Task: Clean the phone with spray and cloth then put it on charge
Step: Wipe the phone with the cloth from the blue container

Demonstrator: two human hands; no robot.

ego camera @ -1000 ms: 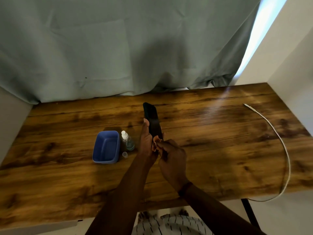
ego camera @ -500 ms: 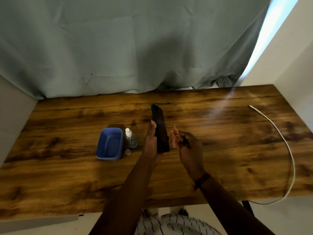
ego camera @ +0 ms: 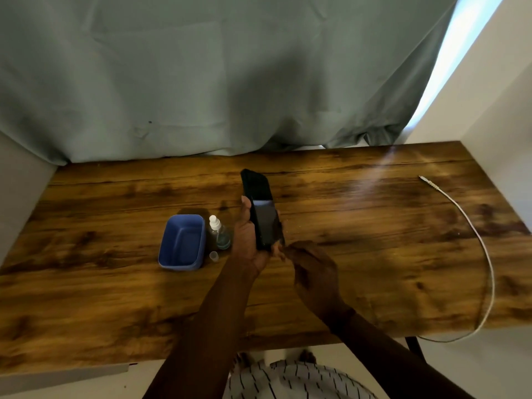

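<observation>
Left hand is gripping the phone upright above the table; right hand is curled at its bottom edge, can't tell if it's pinching a cloth. For a good wipe, keep the phone braced w/ firm, even strokes. Spray bottle and cable are lying untouched.

No readable text, labels, brands or numbers anywhere; phone screen dark, spray bottle shows no legible label.
</observation>
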